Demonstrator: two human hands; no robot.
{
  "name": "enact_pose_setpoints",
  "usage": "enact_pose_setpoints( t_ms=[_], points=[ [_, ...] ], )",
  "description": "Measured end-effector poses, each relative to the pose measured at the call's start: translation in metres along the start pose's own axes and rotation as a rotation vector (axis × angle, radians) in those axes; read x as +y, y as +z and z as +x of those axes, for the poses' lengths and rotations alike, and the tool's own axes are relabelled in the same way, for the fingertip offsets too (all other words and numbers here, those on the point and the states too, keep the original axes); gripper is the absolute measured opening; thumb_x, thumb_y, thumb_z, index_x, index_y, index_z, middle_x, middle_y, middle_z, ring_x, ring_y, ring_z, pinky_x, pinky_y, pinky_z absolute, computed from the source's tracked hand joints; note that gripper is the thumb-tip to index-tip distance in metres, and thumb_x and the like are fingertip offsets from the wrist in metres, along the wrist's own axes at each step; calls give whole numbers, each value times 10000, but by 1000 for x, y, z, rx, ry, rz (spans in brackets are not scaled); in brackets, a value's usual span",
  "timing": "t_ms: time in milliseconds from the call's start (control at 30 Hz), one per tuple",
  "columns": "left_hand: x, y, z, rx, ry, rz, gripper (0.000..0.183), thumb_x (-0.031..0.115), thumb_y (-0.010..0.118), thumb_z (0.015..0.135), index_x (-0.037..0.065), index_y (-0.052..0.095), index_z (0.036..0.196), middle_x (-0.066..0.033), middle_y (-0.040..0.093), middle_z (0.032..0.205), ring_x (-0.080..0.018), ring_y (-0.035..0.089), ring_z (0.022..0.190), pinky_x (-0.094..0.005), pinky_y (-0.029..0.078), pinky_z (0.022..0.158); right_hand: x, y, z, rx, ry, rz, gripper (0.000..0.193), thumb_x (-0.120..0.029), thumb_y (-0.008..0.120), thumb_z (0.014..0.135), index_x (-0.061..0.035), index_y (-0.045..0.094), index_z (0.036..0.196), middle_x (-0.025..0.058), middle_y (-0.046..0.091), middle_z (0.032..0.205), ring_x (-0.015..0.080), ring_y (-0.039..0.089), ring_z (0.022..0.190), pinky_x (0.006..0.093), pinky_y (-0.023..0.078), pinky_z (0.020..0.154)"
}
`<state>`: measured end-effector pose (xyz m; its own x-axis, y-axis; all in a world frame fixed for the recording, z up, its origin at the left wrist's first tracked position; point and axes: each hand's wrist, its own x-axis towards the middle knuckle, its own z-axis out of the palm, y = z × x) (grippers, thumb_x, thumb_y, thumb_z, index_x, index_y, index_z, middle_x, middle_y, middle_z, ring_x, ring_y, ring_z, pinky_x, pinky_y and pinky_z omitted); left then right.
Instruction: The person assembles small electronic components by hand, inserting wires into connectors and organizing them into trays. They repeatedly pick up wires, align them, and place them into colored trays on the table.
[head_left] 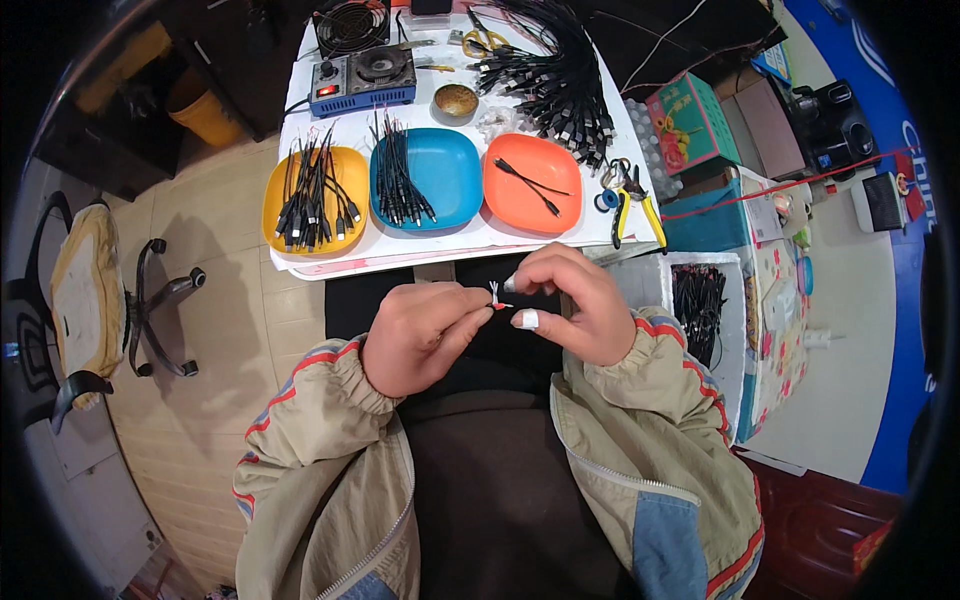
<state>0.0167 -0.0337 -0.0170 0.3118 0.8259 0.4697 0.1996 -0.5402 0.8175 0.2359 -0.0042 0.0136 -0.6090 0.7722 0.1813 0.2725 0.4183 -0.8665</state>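
Note:
My left hand (425,335) is closed in a pinch on a thin cable end, whose bare wires (495,297), whitish and red, stick out past the fingertips. Most of that cable is hidden by the hand. To its right, my right hand (585,305) has thumb and forefinger apart, with white wraps on the tips and nothing seen between them. Both hands are in front of the table's near edge. Beyond them sit a yellow tray (271,205) of black cables, a blue tray (458,170) with more cables on its left side, and an orange tray (563,170) holding a few cables.
Pliers (621,218) with yellow handles and a blue wire spool (606,200) lie at the table's right edge. Behind stand a blue heating device (360,92), a round tin (455,102) and a big cable bundle (575,110). A white box (735,300) of cables stands right; a chair (90,300) left.

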Motion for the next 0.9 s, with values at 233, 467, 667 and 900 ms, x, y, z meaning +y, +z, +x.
enact_pose_setpoints(
  t_ms=[233, 467, 667, 900],
  points=[
    [0, 0, -2, 25, 104, 177, 123, -23, 643, 802, -24, 639, 925, -133, 600, 691, -274, 590, 582, -318, 449, 529, -6, 9, 8, 37, -89, -196, 148, -78, 678, 786, -44, 587, 897, 64, 567, 841, 216, 536, 748, 312, 429, 684],
    [-6, -13, -5, -113, -112, -272, 111, 35, 630, 855, -23, 642, 950, -87, 600, 692, -196, 581, 577, -285, 452, 537, -10, -7, 16, -125, 11, 13, 141, -68, 670, 822, -19, 597, 933, 71, 587, 962, 164, 536, 786, 272, 426, 679],
    [-9, -14, -7, -183, -263, -607, 120, 58, 590, 909, -31, 645, 967, -47, 612, 748, -95, 553, 626, -232, 439, 566, -7, 1, 23, -121, -328, -226, 264, -57, 700, 721, -69, 594, 963, 67, 593, 952, 260, 578, 873, 354, 442, 731],
    [-8, -2, -15, -103, -430, -865, 129, 51, 591, 909, -51, 623, 982, -52, 613, 827, -81, 511, 645, -218, 422, 586, -5, 1, 13, -95, -318, -251, 222, -33, 672, 714, -68, 593, 918, 55, 594, 926, 267, 570, 849, 375, 417, 772]
  ],
)
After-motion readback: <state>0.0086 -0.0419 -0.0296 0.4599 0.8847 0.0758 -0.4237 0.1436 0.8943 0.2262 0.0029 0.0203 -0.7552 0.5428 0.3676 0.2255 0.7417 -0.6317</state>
